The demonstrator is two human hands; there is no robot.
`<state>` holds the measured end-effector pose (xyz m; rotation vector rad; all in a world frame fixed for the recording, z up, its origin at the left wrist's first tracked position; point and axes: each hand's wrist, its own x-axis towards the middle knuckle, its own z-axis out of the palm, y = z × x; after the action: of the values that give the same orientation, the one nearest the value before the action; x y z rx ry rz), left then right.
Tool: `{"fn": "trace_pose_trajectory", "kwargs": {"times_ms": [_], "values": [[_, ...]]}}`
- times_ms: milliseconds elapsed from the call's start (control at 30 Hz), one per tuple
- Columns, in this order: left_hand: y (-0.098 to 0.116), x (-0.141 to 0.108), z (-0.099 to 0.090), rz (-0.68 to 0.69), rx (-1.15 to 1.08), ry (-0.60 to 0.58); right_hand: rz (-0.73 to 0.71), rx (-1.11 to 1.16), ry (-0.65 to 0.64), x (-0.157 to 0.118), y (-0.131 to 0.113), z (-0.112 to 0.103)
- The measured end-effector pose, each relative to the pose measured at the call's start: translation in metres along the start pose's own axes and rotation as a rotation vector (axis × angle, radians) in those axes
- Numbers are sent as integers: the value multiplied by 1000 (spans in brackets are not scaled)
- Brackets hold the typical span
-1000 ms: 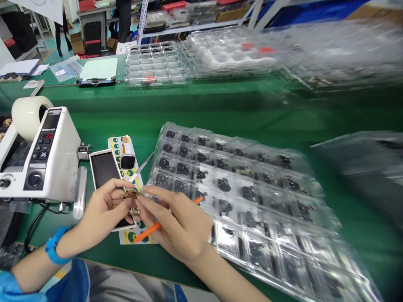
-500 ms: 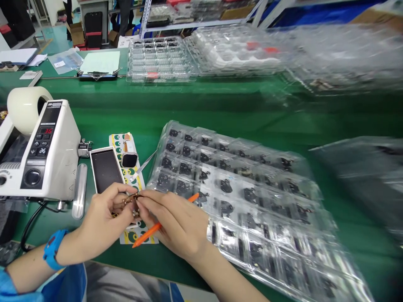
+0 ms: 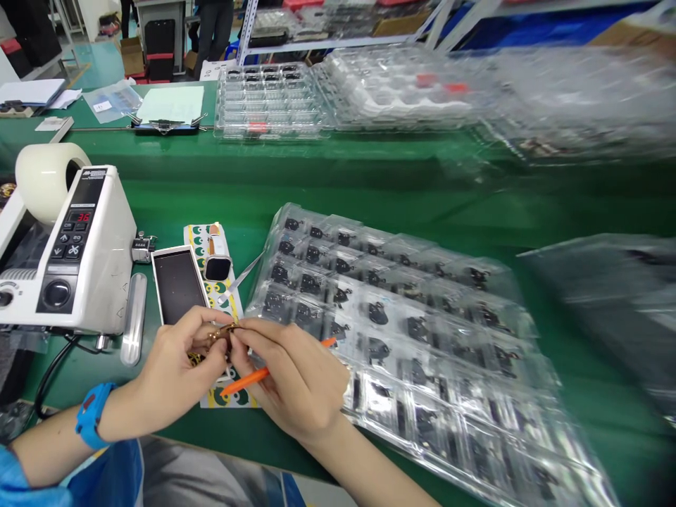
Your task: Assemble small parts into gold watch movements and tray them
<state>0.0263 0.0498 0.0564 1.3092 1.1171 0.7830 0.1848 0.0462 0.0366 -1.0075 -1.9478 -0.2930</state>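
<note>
My left hand (image 3: pixel 182 370) is closed, pinching a small gold-brown metallic part (image 3: pixel 228 331) between thumb and fingers. My right hand (image 3: pixel 296 377) is closed too, its fingertips meeting the same part from the right. An orange pen-shaped stick (image 3: pixel 243 381) passes through the right hand, its tip pointing down-left. Fingers cover much of the small part, so its exact kind cannot be made out. Just beyond the hands lie a shallow box with a black inside (image 3: pixel 182 285) and a watch (image 3: pixel 217 267) with a dark screen, on a patterned sticker sheet (image 3: pixel 198 236).
A white tape dispenser (image 3: pixel 113 260) stands to the left. Stacked clear blister trays (image 3: pixel 377 313) with small black parts in their pockets spread rightward. More clear trays (image 3: pixel 269 105) and a clipboard (image 3: pixel 170 105) lie along the back ledge. A plastic bag (image 3: pixel 607 296) lies far right.
The gold-brown part has turned slightly between my fingertips. The lower tip of the orange stick has risen a little with my right hand. Both hands stay in nearly the same place.
</note>
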Motion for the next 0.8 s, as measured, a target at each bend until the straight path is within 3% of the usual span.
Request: {"fn": "trace_pose_trajectory", "kwargs": {"times_ms": [200, 367, 467, 600, 800], "values": [[5, 7, 1, -71, -132, 42, 58, 74, -23, 1, -2, 0], [11, 15, -3, -88, -287, 78, 378, 402, -21, 7, 1, -14], [14, 16, -6, -126, -345, 31, 508, 552, -181, 11, 4, -21], [16, 13, -7, -186, -409, -86, 459, 692, -424, 11, 6, -22], [16, 12, -5, -135, -388, -73, 460, 717, -427, 7, 2, -18]]}}
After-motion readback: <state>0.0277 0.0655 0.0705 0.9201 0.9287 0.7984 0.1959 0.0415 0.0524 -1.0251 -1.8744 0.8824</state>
